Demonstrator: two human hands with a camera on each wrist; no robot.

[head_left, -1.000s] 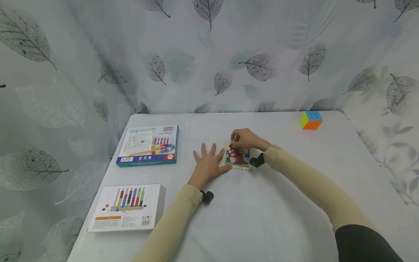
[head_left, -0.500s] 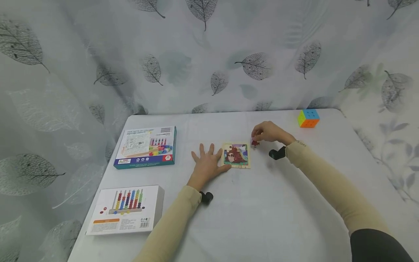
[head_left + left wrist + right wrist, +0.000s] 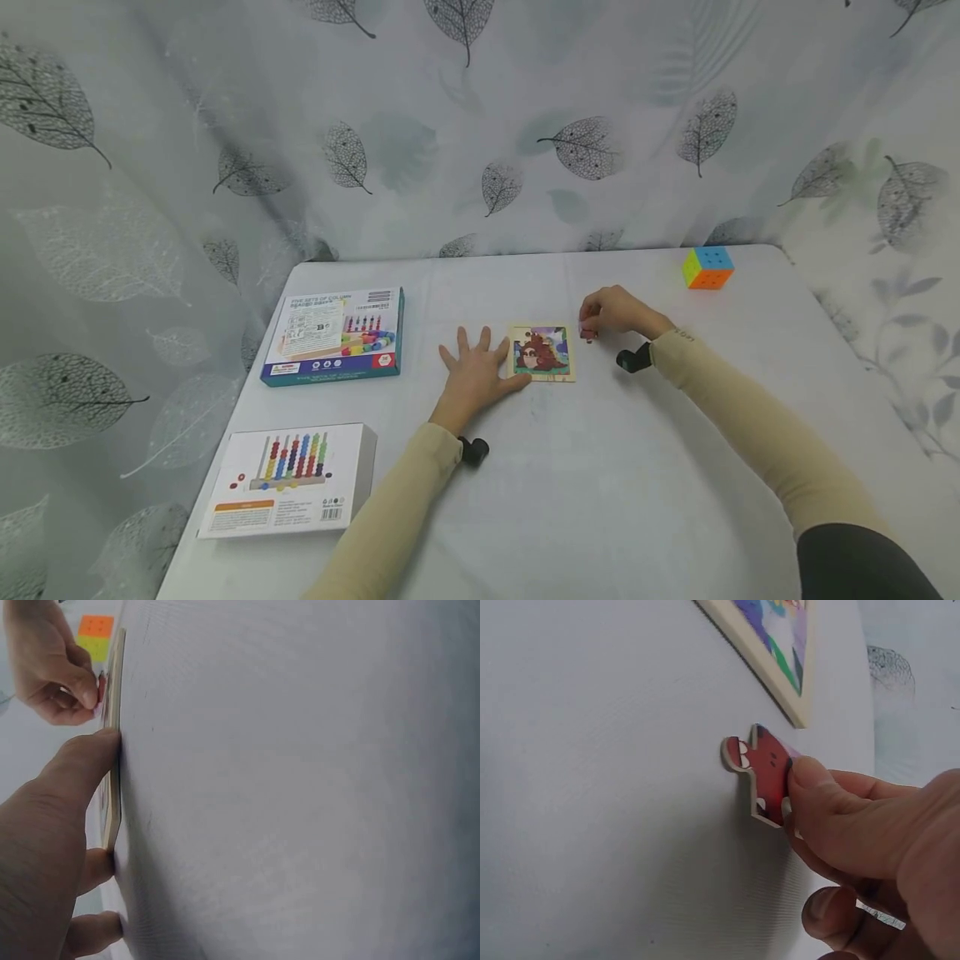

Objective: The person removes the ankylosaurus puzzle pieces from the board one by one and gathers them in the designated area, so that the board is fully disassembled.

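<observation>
Right wrist view: a small, flat, red-printed jigsaw piece with a pale, wood-like cut edge (image 3: 771,776) is pinched at one side between the thumb and fingers of the right hand (image 3: 870,836). It is held just beside, and apart from, a square, pale-bordered, wood-like puzzle board (image 3: 759,661); whether the white table surface (image 3: 615,712) is touched by the piece cannot be told. In the head view, the left hand (image 3: 474,379) is laid on the table with its fingers spread apart; in the left wrist view, the board's edge is touched by its thumb. From the thin section, the piece is judged light and stiff, with the printed face probably smoother than the cut edge. The rounded tab is rated the weakest part and is better left unloaded; a hold across the broad body is preferred. The board, also thin and apparently rigid, is judged liable to slide if nudged, so steadying is best applied at its border.
</observation>
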